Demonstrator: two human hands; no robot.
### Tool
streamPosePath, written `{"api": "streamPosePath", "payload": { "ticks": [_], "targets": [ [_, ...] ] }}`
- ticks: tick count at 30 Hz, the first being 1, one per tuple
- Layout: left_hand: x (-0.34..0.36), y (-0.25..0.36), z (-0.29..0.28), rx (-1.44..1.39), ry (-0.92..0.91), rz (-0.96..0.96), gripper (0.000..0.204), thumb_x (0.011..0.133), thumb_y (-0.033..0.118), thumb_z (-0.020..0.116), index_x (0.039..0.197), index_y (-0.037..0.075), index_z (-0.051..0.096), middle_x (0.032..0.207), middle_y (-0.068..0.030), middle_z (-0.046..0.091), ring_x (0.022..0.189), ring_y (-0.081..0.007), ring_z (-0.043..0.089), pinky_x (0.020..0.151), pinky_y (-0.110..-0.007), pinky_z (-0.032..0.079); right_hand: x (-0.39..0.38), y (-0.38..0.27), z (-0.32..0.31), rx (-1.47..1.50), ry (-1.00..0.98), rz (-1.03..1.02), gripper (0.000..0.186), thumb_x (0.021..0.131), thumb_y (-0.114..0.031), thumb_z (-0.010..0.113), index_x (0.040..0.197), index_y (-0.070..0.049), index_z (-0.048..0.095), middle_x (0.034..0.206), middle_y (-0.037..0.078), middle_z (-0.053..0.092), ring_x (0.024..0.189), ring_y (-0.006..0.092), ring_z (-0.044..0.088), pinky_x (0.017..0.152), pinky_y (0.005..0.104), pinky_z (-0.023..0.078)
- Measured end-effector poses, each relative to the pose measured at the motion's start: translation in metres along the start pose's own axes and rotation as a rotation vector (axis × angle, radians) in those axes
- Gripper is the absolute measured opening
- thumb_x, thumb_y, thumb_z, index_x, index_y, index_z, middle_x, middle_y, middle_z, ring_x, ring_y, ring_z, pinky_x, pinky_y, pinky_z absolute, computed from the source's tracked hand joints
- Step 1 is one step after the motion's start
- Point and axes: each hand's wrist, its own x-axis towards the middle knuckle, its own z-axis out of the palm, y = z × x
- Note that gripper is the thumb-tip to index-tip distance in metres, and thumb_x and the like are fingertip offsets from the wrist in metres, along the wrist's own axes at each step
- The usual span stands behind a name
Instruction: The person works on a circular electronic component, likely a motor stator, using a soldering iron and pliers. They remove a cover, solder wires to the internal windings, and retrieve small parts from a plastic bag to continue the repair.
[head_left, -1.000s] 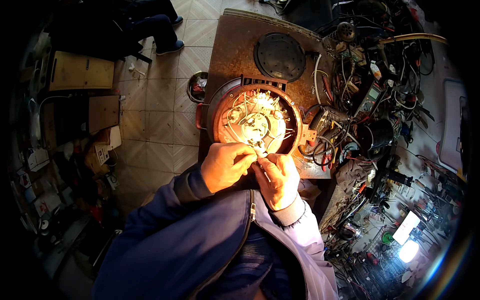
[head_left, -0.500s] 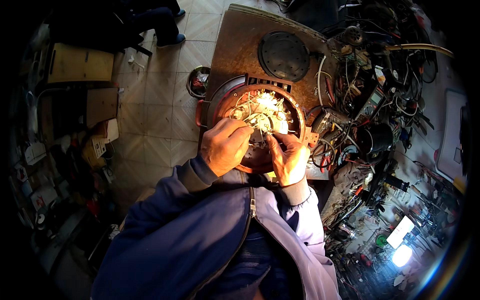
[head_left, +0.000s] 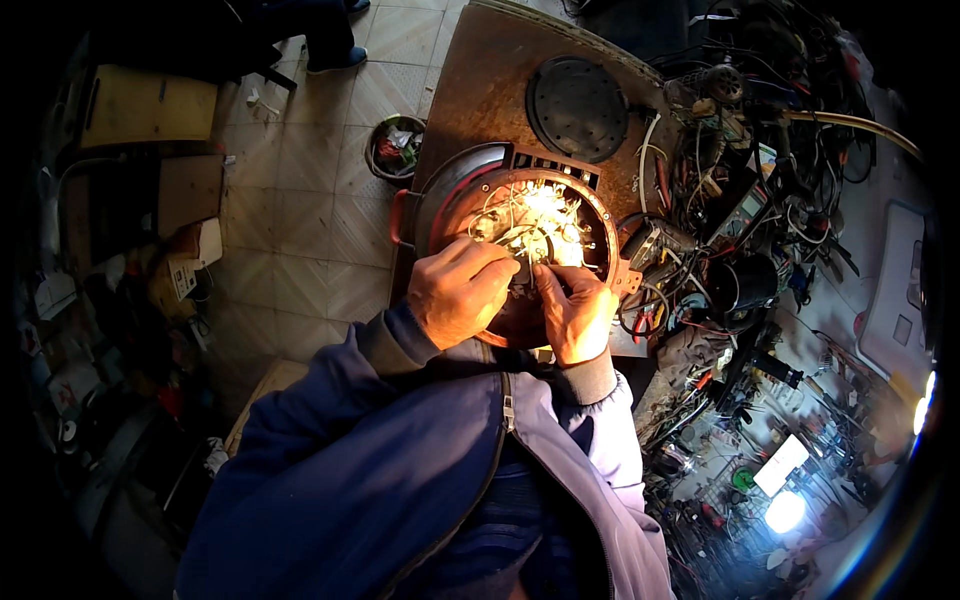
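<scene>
A round red appliance base (head_left: 455, 195) lies opened on the brown table (head_left: 490, 80), its inside full of white wires (head_left: 535, 220) under bright light. My left hand (head_left: 458, 290) rests on the near rim, fingers curled and pinching among the wires. My right hand (head_left: 575, 310) sits beside it, fingertips pressed on the wiring at the centre. What the fingertips grip is too small and too brightly lit to make out.
A round dark cover plate (head_left: 575, 108) lies farther back on the table. To the right is a heap of cables, tools and parts (head_left: 740, 230). A small bucket of scraps (head_left: 393, 148) stands on the tiled floor at left. Boxes (head_left: 150, 105) line the left side.
Both hands have shifted slightly forward and closer together over the wiring. The view has tilted a little, so the appliance sits lower in the picture.
</scene>
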Motion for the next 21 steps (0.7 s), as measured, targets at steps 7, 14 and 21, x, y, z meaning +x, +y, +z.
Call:
{"api": "streamPosePath", "payload": {
  "ticks": [7,14,21],
  "targets": [
    [-0.003,-0.004,0.001,-0.013,0.0,-0.002,0.029,0.072,0.001,0.08,0.1,0.008,0.075,0.098,-0.0039,0.071,0.083,-0.0246,0.07,0.071,-0.036,0.06,0.004,-0.01,-0.006,0.066,-0.177,0.242,0.018,0.096,-0.014,0.074,0.098,0.004,0.076,0.075,0.019,0.07,0.07,0.0279,0.071,0.068,0.0374,0.054],
    [-0.002,-0.003,0.0,-0.006,-0.006,0.0,0.029,0.072,0.002,0.081,0.099,0.008,0.075,0.099,-0.0037,0.071,0.083,-0.0242,0.07,0.07,-0.036,0.06,0.002,0.009,0.009,-0.003,-0.033,0.015,0.012,0.09,-0.006,0.073,0.099,0.002,0.077,0.086,0.022,0.074,0.079,0.0344,0.075,0.075,0.0387,0.057],
    [-0.002,-0.002,0.001,0.014,-0.02,0.008,0.026,0.075,0.002,0.081,0.099,0.008,0.075,0.099,-0.0043,0.071,0.085,-0.0256,0.071,0.072,-0.037,0.06,0.006,0.003,0.0,-0.073,0.001,-0.133,0.011,0.089,-0.005,0.072,0.098,0.001,0.077,0.089,0.024,0.073,0.083,0.0384,0.074,0.078,0.0411,0.058]
  ]
}}
